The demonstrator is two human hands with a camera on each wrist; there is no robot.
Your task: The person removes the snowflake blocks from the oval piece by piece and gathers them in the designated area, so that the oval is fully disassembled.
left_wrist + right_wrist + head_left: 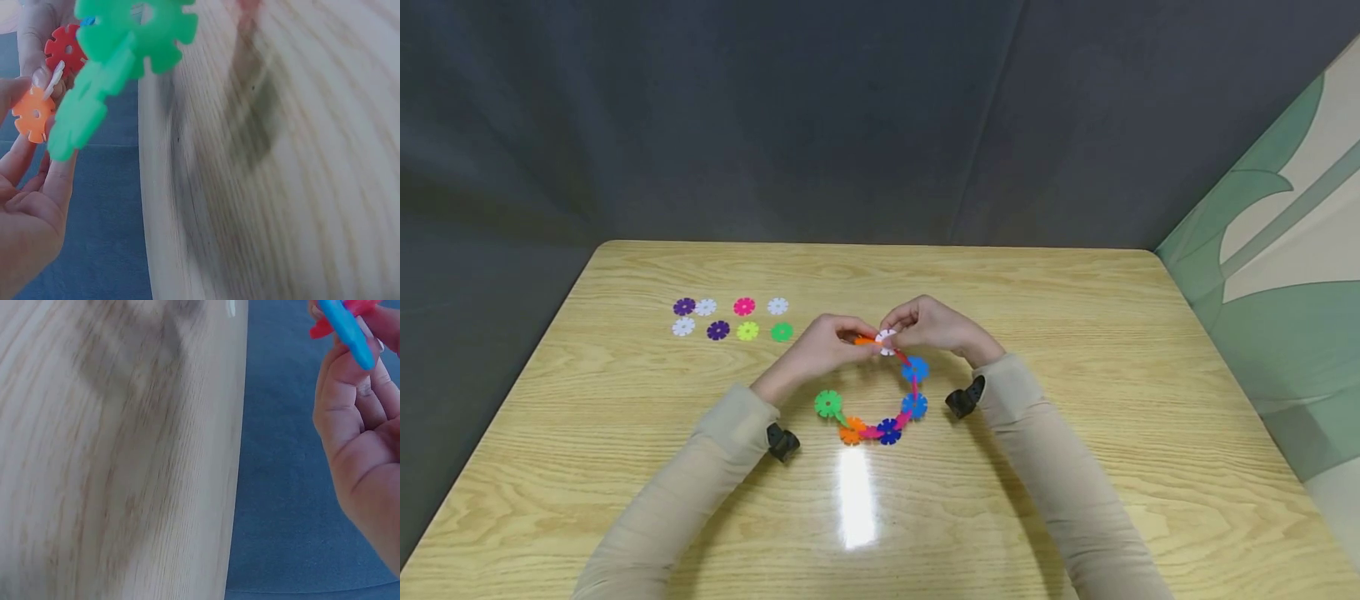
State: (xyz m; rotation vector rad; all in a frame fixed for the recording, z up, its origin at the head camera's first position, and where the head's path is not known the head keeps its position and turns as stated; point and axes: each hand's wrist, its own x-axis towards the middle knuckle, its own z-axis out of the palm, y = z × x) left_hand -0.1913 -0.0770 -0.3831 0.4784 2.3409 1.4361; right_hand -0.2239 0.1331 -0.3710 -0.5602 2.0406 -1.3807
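Observation:
A curved chain of notched plastic flower discs hangs between my hands in the head view, from a white disc (886, 342) round past a blue disc (915, 369) and a dark blue disc (889, 431) to a green disc (828, 403) at its free end. My left hand (829, 346) pinches an orange disc (34, 114) between thumb and fingers. The white disc meets the orange one edge-on. My right hand (942, 327) grips the white disc from the other side. Beside its fingers in the right wrist view are a blue disc (348, 332) and a red disc (321, 328).
Several loose discs lie at the left of the wooden table (1150, 400), among them a pink disc (744, 307), a yellow disc (748, 331) and a purple disc (718, 330). A dark curtain (880, 125) hangs behind the table, and a patterned cloth (1292, 250) stands at the right.

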